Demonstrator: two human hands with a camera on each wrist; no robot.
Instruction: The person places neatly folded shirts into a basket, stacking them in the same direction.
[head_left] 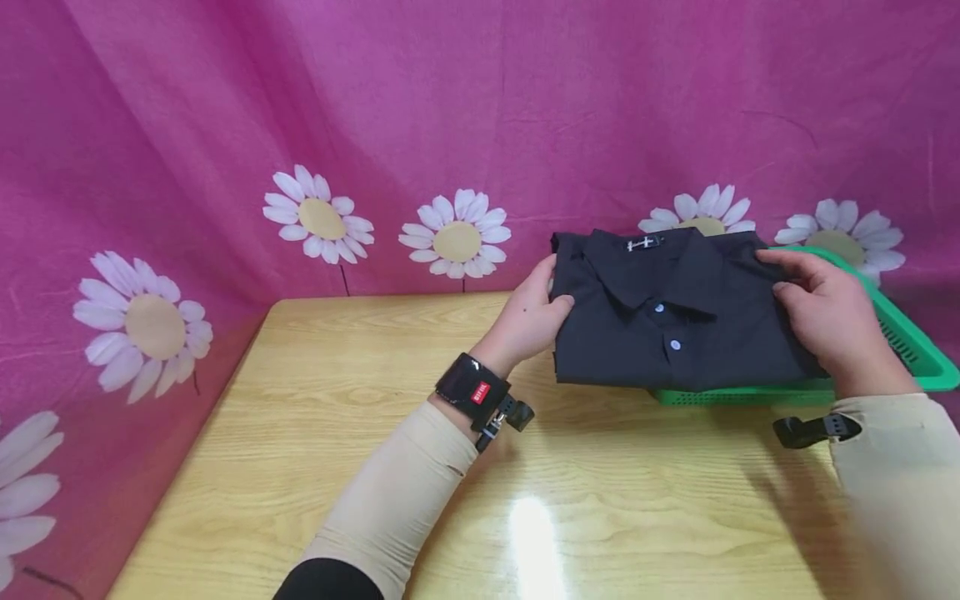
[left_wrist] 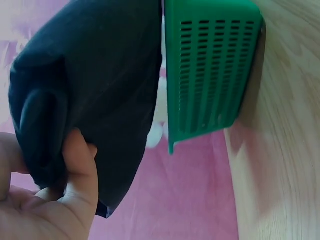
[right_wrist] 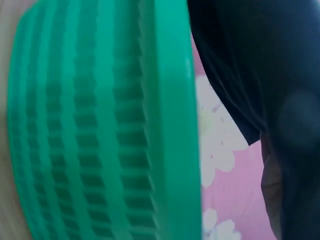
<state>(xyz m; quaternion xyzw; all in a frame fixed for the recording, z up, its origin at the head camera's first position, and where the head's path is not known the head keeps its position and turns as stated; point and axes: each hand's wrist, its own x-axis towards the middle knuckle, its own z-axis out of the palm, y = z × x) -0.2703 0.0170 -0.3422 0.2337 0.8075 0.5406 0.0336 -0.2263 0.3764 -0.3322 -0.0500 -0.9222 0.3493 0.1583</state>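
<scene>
A folded black button-up shirt (head_left: 622,346), collar up and two pale buttons showing, is held up between both hands. My left hand (head_left: 528,317) grips its left edge, the thumb on the front. In the left wrist view, that hand (left_wrist: 65,200) pinches the folded layers of the shirt (left_wrist: 112,75). At the right edge, my right hand (head_left: 836,321) holds the shirt with its thumb on the front and the other fingers partly hidden. Behind and beneath the shirt is a green slotted basket (head_left: 933,367), largely covered by it in the head view. The right wrist view shows the shirt (right_wrist: 230,60) beside the basket rim (right_wrist: 175,120).
The basket stands at the right of a light wooden table (head_left: 360,367). A magenta curtain (head_left: 450,100) with daisy prints hangs behind the table and along its left side. Straps with small black devices are on both wrists.
</scene>
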